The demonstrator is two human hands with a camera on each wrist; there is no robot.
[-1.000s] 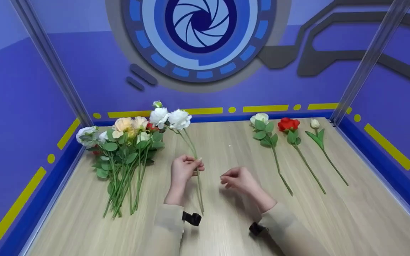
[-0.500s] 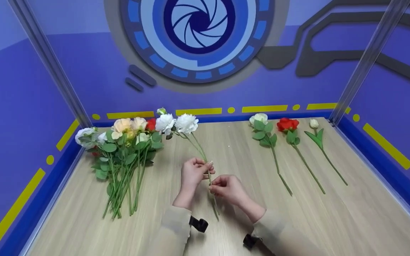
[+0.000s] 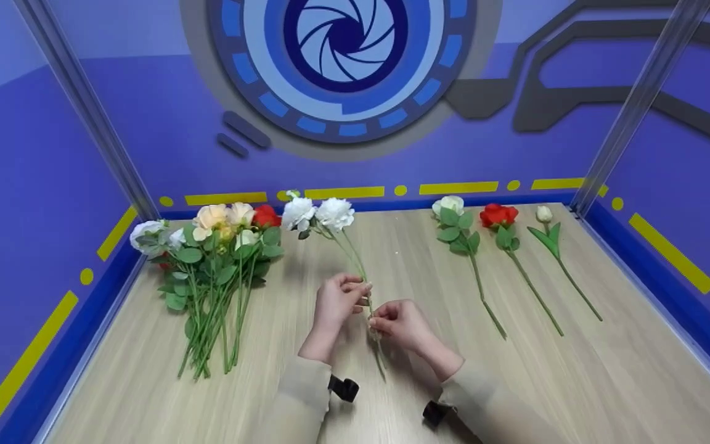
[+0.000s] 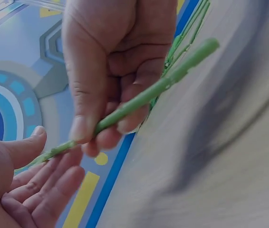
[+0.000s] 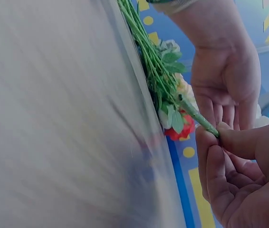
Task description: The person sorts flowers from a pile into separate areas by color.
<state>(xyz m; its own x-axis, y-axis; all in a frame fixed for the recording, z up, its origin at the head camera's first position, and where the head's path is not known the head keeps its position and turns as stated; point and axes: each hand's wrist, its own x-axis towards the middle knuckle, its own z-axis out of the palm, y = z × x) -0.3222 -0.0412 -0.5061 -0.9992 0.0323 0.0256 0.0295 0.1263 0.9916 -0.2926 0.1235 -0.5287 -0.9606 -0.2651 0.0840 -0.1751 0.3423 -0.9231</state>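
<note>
A white flower [image 3: 334,214] with two ruffled blooms and a small bud leans to the upper left over the middle of the table. My left hand [image 3: 338,305] holds its green stem between thumb and fingers, about midway along. Just below, my right hand [image 3: 405,325] pinches the same stem [image 4: 139,100] between thumb and fingertips. In the left wrist view the stem's cut end sticks out past the right hand. The right wrist view shows the right hand's thumb and index finger [image 5: 206,142] pressed on the stem, with the left hand [image 5: 229,66] behind.
A bunch of mixed flowers [image 3: 225,271] lies at the left of the table [image 3: 361,413]. To the right, a pale rose [image 3: 448,206], a red rose [image 3: 498,215] and a white tulip [image 3: 544,214] lie apart. Blue walls [image 3: 145,111] enclose the back and sides.
My left hand has moved right with the white flower. The right hand has come in from the right and now pinches the stem below it; both then shifted slightly right.
</note>
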